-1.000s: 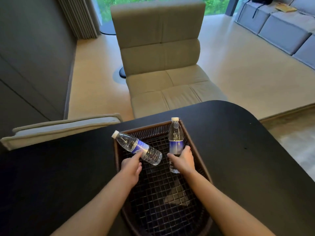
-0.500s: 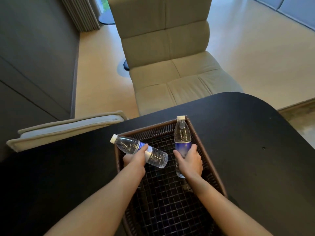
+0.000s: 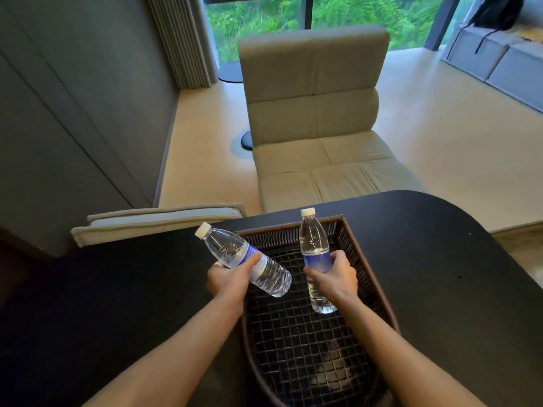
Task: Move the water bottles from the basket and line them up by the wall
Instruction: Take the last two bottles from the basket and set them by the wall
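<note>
Bottles are up out of the basket (image 3: 364, 259), one in each hand. The left hand (image 3: 227, 282) is clenched around the middle of the left bottle (image 3: 244, 258), which lies tilted with its cap pointing away and to the left, its base hanging over the basket's near-left rim. The right hand (image 3: 333, 277) grips the right bottle (image 3: 316, 257) at its blue label, nearly upright, base above the woven mesh floor. No other bottle shows in the visible part of the basket.

Slipping looks like the main risk: both bottles seem full and thin-walled, so a loose hold could let one drop back into the basket or onto the bench (image 3: 117, 289), while a hard squeeze would buckle the ribbed plastic. The tilted one must be righted before it is set down, or it will probably roll on the smooth black top. Carrying the right bottle leftward toward the wall (image 3: 73, 127) means crossing the left arm or the basket rim, and a low pass could clip that rim.

Beyond the hands sits a beige lounge chair (image 3: 314, 113); left of the left hand, a cushioned chair back (image 3: 158, 220) stands just off the bench edge, between bench and wall.
</note>
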